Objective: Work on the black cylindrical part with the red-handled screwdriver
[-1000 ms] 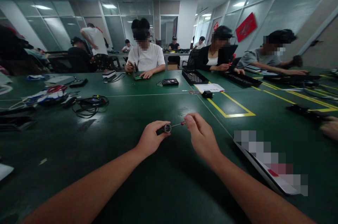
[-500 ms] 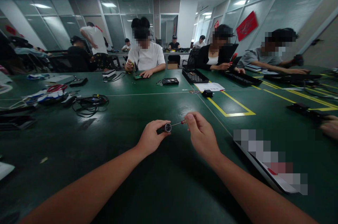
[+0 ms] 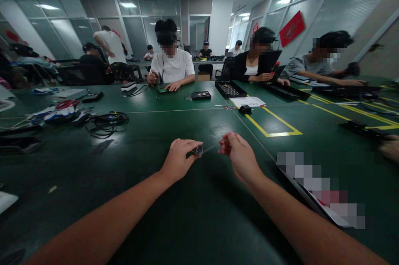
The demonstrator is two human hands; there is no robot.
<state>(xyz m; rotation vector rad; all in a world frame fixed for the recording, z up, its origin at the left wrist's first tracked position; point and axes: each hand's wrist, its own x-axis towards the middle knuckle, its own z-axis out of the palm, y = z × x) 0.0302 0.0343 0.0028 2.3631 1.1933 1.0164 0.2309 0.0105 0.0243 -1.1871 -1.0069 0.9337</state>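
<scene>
Over the middle of the green table (image 3: 174, 223), my left hand (image 3: 179, 160) is closed round a small dark round-ended handle (image 3: 197, 150). A thin metal bit (image 3: 210, 147) with a red end sticks out of it to the right. My right hand (image 3: 239, 156) pinches that red end between thumb and fingertips. Both hands hover just above the table top, a short gap between them.
A tangle of black cables (image 3: 106, 122) and red-and-white gear (image 3: 60, 111) lie far left. A yellow taped rectangle (image 3: 274, 125), a small black box (image 3: 245, 110) and a paper sheet (image 3: 252, 102) sit beyond. A flat device (image 3: 311, 198) lies at right. Several people work across the table.
My right hand has rolled slightly and the bit now looks blurred, as if turning. My left hand's fingers have closed more over the handle. Both hands stay in place.
</scene>
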